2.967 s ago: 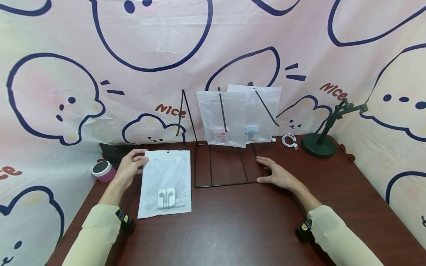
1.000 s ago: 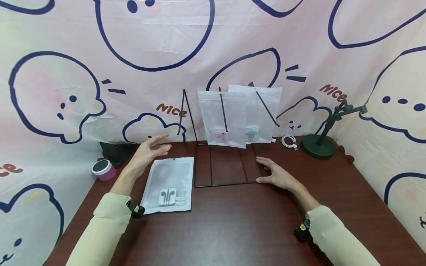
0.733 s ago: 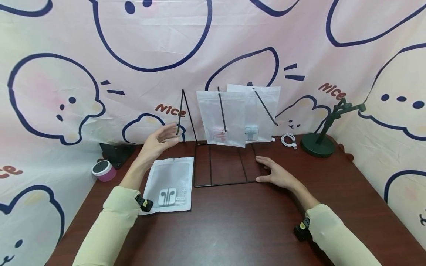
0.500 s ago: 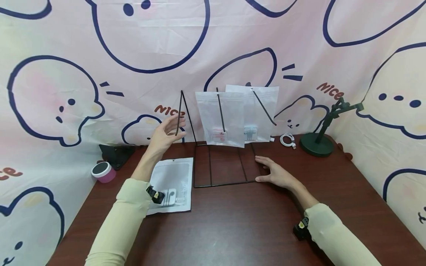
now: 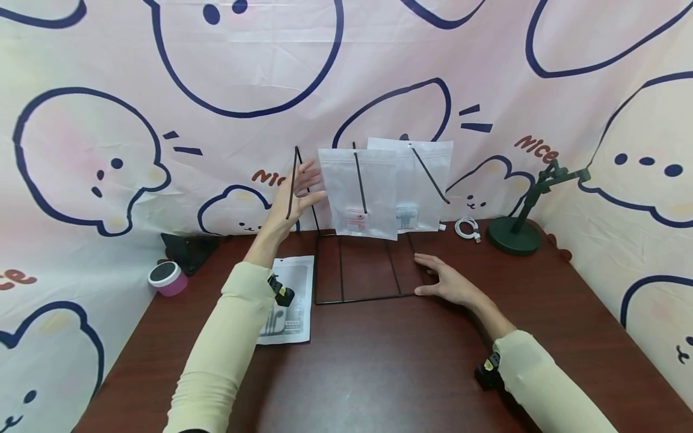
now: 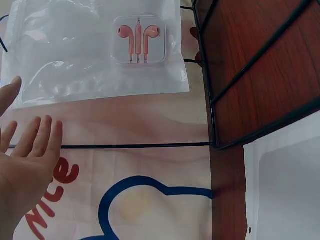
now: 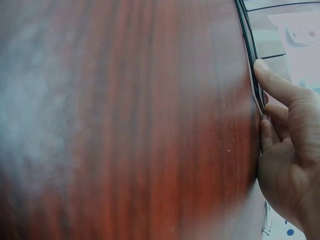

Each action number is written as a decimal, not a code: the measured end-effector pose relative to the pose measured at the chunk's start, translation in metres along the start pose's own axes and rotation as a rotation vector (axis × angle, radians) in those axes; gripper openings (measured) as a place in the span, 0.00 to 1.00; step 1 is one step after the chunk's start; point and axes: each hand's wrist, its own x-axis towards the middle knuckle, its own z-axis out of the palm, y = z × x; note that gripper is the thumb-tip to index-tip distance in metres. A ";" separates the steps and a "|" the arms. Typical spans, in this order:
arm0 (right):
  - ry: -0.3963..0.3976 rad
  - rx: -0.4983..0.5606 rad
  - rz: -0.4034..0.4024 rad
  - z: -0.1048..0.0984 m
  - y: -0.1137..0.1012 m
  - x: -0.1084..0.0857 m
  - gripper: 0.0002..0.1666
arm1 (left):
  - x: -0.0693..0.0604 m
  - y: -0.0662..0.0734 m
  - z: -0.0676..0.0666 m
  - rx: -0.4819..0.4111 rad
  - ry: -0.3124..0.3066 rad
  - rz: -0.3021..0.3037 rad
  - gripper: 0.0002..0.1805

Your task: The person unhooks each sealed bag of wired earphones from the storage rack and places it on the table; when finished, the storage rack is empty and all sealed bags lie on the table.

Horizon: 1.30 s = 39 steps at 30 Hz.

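Observation:
A black wire display rack (image 5: pixel 357 300) stands on the table. Two white zip bags hang from its hooks: the front bag (image 5: pixel 357 180) holds pink earphones (image 6: pixel 138 40), the rear bag (image 5: pixel 438 162) blue ones. My left hand (image 5: pixel 295 192) is raised behind the bare left hook (image 5: pixel 292 186), fingers spread and holding nothing, close to the front bag's left edge. A third zip bag (image 5: pixel 298 276) with white earphones lies flat below it, partly covered by my forearm. My right hand (image 5: pixel 449 282) holds the rack base's front right corner between thumb and fingers.
A coiled white cable (image 5: pixel 468 227) and a green stand (image 5: pixel 514 236) are at the back right. On the left stand a pink jar with a dark lid (image 5: pixel 169 278) and a black object (image 5: pixel 189 251). A printed cloth hangs behind.
My left hand let go of the white-earphone bag, leaving it flat on the table, then rose rightward behind the left hook. The right hand has stayed at the rack's corner.

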 end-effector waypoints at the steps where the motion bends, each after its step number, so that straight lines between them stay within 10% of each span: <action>1: 0.000 -0.003 -0.001 0.000 0.001 0.000 0.51 | 0.001 0.002 0.002 -0.002 -0.012 0.002 0.43; 26: 0.008 -0.017 -0.025 0.002 0.000 -0.002 0.50 | -0.012 0.021 0.019 -0.049 -0.028 0.028 0.26; 39: 0.017 -0.011 -0.012 0.002 0.001 -0.001 0.50 | -0.051 0.026 0.033 -0.216 -0.104 0.042 0.22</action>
